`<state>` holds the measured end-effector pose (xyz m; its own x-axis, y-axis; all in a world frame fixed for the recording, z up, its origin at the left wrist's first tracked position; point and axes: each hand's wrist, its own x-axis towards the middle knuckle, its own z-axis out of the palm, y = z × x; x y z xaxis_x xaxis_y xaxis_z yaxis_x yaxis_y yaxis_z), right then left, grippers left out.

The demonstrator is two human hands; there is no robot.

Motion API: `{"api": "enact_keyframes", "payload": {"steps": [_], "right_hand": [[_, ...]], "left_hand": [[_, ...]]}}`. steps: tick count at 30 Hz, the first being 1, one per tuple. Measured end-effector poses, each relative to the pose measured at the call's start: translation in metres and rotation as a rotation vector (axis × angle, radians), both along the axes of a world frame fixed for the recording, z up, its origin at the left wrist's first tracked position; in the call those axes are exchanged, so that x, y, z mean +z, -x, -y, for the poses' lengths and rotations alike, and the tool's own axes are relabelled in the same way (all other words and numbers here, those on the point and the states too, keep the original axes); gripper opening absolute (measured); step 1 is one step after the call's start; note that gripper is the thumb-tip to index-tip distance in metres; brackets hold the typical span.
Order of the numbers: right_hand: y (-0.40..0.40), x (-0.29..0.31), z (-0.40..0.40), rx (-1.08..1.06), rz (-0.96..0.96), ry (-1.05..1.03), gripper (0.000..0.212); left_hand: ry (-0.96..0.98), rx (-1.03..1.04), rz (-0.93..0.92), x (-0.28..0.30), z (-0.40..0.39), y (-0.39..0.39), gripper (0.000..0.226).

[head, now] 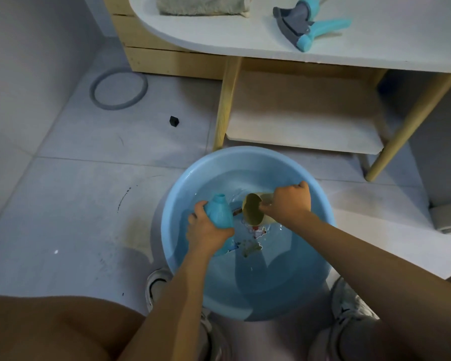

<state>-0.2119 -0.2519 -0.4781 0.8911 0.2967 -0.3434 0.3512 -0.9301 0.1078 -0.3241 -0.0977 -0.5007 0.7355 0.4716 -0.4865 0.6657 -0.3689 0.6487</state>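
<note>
A round light-blue basin (pixel 248 158) with water in it stands on the tiled floor between my feet. My left hand (pixel 207 230) grips a blue plastic bottle (pixel 219 211) without a cap, its open neck pointing up and away, over the basin's left side. My right hand (pixel 288 201) holds an olive-yellow cup (pixel 253 208) tipped on its side, its mouth turned toward the bottle, just above the water. Small coloured shapes show at the basin's bottom under the cup.
A white table (pixel 375 43) with wooden legs stands beyond the basin, carrying a blue-grey spray head (pixel 303 24) and a folded towel (pixel 202 5). A low shelf (pixel 302 142) sits under it. A grey ring (pixel 119 88) and a small black piece (pixel 174 121) lie on the floor at left.
</note>
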Motion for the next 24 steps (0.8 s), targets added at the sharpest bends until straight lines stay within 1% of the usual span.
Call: {"api": "enact_keyframes", "payload": {"steps": [3, 5, 8, 13, 16, 19, 21, 24], "right_hand": [[0.004, -0.004, -0.001, 0.127, 0.081, 0.052, 0.047], [0.004, -0.006, -0.002, 0.170, 0.104, 0.060, 0.045], [0.003, -0.011, -0.004, 0.188, 0.083, 0.072, 0.043], [0.001, -0.024, -0.005, 0.218, 0.064, 0.117, 0.045], [0.003, -0.038, -0.005, 0.228, 0.034, 0.171, 0.045], [0.008, -0.041, -0.009, 0.266, 0.033, 0.166, 0.051], [0.005, -0.037, -0.010, 0.225, 0.006, 0.126, 0.053], [-0.004, -0.030, -0.003, 0.015, -0.089, 0.038, 0.051]], "left_hand": [[-0.011, -0.010, -0.015, -0.006, 0.001, 0.002, 0.085], [-0.027, 0.003, -0.023, -0.009, 0.001, 0.002, 0.084], [-0.037, 0.031, -0.027, -0.013, -0.001, 0.000, 0.087], [0.051, 0.084, 0.026, -0.017, -0.001, -0.002, 0.089], [0.025, 0.105, 0.037, -0.018, -0.002, -0.002, 0.090], [-0.021, 0.105, 0.039, -0.019, -0.004, -0.001, 0.092], [-0.032, 0.112, 0.055, -0.018, -0.005, -0.001, 0.093], [-0.035, 0.131, 0.088, -0.017, -0.005, 0.000, 0.094]]}}
